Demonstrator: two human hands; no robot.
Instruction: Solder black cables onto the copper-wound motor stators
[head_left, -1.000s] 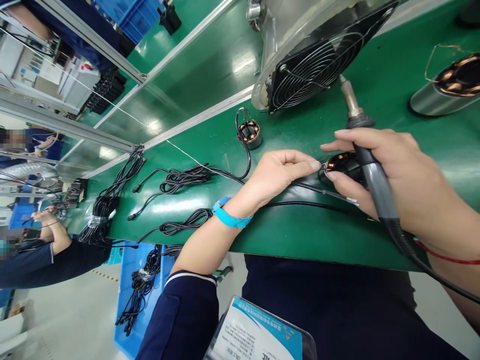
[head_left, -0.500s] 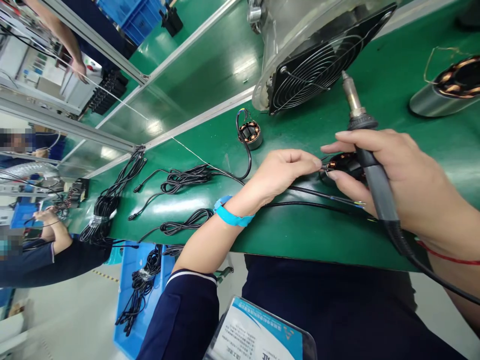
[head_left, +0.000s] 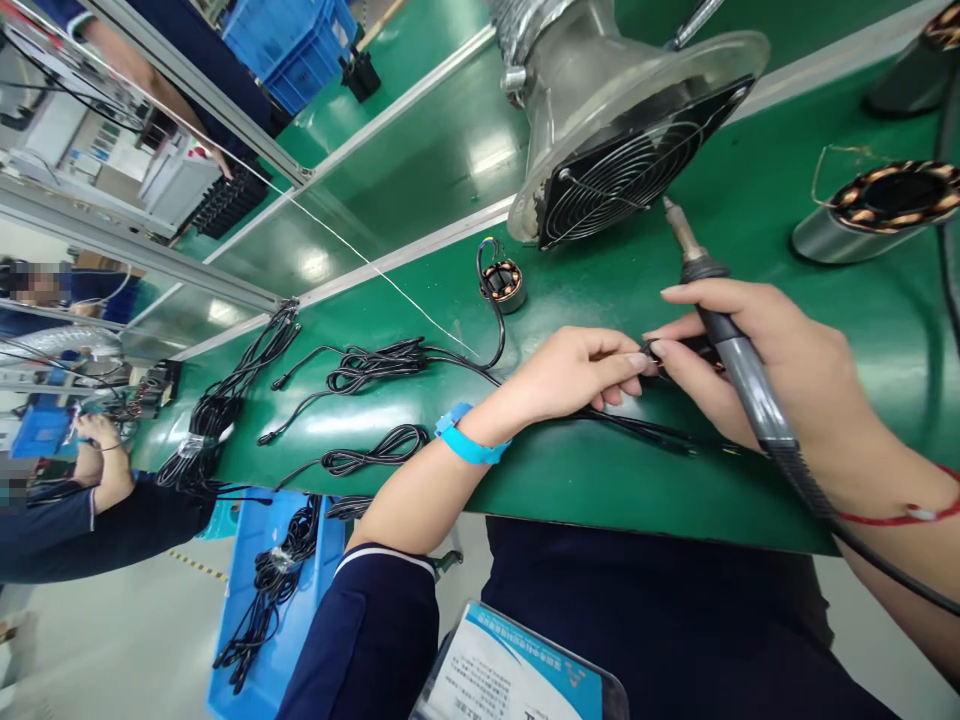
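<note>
My right hand [head_left: 795, 370] is wrapped round a soldering iron [head_left: 739, 360], its tip pointing up and away. The thumb and index finger of that hand also pinch close to my left fingertips. My left hand [head_left: 566, 370] is closed in a pinch, its fingertips meeting the right ones over a small dark piece too covered to make out. A wound stator [head_left: 709, 352] lies mostly hidden behind my right fingers. Below my hands, black cables [head_left: 637, 428] with stripped ends run along the green bench. A small copper-wound stator [head_left: 504, 287] with a cable attached sits beyond my left hand.
A fume extractor hood with a fan grille [head_left: 622, 170] stands at the back. Larger stators [head_left: 847, 238] are on the right. Coiled cables [head_left: 375, 365] and a cable bundle [head_left: 217, 410] lie left; a blue bin [head_left: 319, 570] sits below. Co-workers are at the left.
My right thumb and index finger have closed together against my left fingertips. The soldering iron has shifted slightly left and down. The view has moved a little.
</note>
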